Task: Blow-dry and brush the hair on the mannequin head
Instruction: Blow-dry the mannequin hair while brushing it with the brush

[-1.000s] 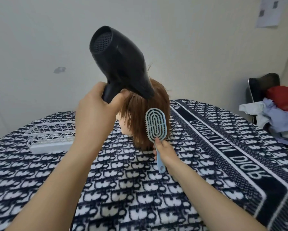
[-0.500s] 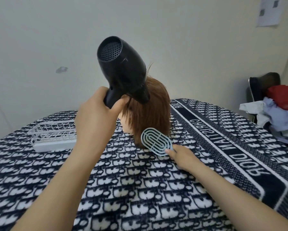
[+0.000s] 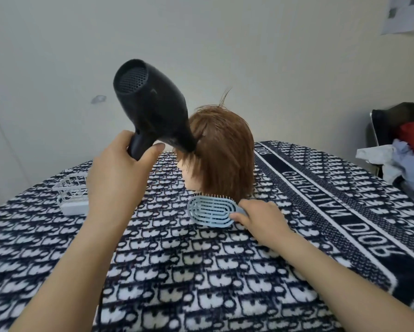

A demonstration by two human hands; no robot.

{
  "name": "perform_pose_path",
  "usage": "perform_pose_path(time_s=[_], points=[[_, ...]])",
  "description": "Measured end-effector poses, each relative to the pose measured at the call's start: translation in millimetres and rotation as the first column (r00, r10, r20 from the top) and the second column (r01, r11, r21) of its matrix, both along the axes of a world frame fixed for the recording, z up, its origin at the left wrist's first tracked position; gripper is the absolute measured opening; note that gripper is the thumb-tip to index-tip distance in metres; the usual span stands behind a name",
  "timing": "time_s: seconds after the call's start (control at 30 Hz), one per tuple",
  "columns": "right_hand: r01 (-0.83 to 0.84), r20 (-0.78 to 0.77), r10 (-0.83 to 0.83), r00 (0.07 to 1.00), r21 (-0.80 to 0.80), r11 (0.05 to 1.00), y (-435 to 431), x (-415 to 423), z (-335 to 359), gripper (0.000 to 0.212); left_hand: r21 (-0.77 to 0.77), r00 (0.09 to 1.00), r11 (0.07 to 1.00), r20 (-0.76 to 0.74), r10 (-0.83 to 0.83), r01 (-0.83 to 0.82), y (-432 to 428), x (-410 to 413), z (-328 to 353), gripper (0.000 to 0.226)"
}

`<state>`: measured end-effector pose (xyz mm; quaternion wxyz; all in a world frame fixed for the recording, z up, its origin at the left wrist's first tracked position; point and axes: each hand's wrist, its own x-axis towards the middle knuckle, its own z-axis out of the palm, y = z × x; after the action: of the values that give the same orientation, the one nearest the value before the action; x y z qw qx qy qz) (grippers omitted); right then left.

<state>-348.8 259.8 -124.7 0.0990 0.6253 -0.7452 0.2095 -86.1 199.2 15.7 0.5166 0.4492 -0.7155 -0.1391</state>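
Note:
A mannequin head [image 3: 222,154] with short brown hair stands on the patterned blanket [image 3: 177,271], its face turned to the left. My left hand [image 3: 116,178] grips the handle of a black hair dryer [image 3: 151,104], whose nozzle points down-right into the hair at the head's left side. My right hand [image 3: 261,220] holds the handle of a light blue vented brush [image 3: 210,209]. The brush lies almost flat, low beside the hair ends at the head's base, bristles facing away from me.
A white wire basket [image 3: 70,195] sits on the blanket at the left, partly behind my left hand. A chair piled with clothes [image 3: 400,154] stands at the right. A plain wall is close behind the table.
My right hand drew the brush down out of the hair and laid it over to the low, flat position near the blanket. The dryer tilted and its nozzle shifted left on the hair.

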Motion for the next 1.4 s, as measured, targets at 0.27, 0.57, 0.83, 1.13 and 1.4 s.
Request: perform_pose_path(time_s=[0.27,0.57,0.83,1.13,1.4], points=[[-0.121,-0.074,0.102,0.992,-0.325,0.938,0,3,26,0.034,-0.028,0.999,0.999,-0.036,0.023,-0.024,4,6,4,0.036],[0.131,0.21,0.0,0.978,-0.612,0.78,-28,-4,123,0.031,0.01,0.996,1.0,-0.091,-0.014,0.015,6,11,7,0.034],[0.218,0.036,-0.217,0.975,-0.294,0.93,-70,-22,160,0.036,0.017,0.992,0.999,-0.12,-0.026,0.029,6,21,9,0.033],[0.022,-0.093,-0.054,0.994,-0.312,0.95,-52,-25,113,0.033,0.016,0.985,0.998,-0.166,-0.056,0.06,3,22,12,0.033],[-0.021,-0.286,-0.037,0.957,-0.197,0.98,-49,-24,69,0.034,0.086,0.953,0.981,-0.265,-0.143,0.171,-2,15,12,0.024]])
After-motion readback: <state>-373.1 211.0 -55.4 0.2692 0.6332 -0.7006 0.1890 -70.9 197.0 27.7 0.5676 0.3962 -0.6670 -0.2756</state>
